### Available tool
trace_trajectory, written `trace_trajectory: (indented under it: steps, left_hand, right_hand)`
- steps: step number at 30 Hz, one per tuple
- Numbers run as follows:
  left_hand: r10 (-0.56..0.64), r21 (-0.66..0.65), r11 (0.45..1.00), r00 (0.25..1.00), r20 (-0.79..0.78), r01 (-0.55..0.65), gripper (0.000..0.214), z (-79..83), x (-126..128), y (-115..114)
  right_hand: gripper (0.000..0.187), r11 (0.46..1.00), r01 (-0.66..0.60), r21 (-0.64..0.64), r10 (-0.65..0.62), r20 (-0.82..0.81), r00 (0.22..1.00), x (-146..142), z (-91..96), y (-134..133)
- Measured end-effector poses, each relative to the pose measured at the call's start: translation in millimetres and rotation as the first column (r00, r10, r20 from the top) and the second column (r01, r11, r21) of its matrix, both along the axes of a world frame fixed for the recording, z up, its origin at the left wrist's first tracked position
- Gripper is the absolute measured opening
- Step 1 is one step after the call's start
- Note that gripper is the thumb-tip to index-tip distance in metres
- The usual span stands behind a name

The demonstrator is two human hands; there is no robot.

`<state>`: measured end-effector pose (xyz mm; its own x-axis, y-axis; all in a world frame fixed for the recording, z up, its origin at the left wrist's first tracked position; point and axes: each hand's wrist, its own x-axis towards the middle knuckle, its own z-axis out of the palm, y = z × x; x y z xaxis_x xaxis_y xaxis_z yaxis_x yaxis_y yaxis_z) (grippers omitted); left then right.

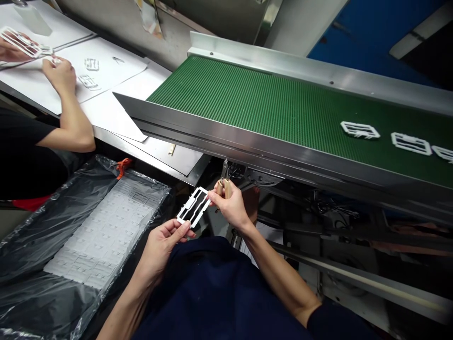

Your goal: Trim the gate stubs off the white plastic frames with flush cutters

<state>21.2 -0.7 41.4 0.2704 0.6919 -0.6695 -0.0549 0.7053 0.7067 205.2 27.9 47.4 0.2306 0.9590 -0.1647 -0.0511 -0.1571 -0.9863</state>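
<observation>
My left hand pinches the near end of a flat white plastic frame with long slots, held below the conveyor's front rail. My right hand touches the frame's far end with its fingertips while its palm is closed round small cutters with tan handles, blades pointing up. Both hands hover over my dark blue lap.
A green conveyor belt carries three white plastic frames at the right. At my left a box lined with black plastic holds rows of white parts. A co-worker's hands handle white frames on a white table at the far left.
</observation>
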Motion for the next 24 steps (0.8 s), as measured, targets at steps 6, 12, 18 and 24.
trace_trajectory:
  steps: [6,12,18,24]
  left_hand:
    - [0.11,0.009,0.994,0.994,-0.024,-0.109,0.026,3.5,3,-1]
    - [0.12,0.037,0.992,0.992,-0.033,-0.118,0.029,2.3,0,-1]
    - [0.091,0.101,0.992,0.99,-0.105,-0.08,0.031,-2.8,0,-1]
    - [0.068,0.172,0.984,0.988,-0.137,-0.044,0.032,-5.9,-2,-2]
  right_hand:
    - [0.023,0.998,0.052,-0.02,-0.053,-0.024,0.998,-1,-2.9,-5]
    - [0.025,1.0,-0.003,-0.015,0.002,-0.09,0.996,6,-0.5,-7]
    - [0.03,0.999,-0.047,-0.025,0.044,-0.097,0.994,11,-0.6,-6]
    - [0.035,0.995,-0.055,-0.086,0.037,-0.203,0.978,11,-1.4,-8]
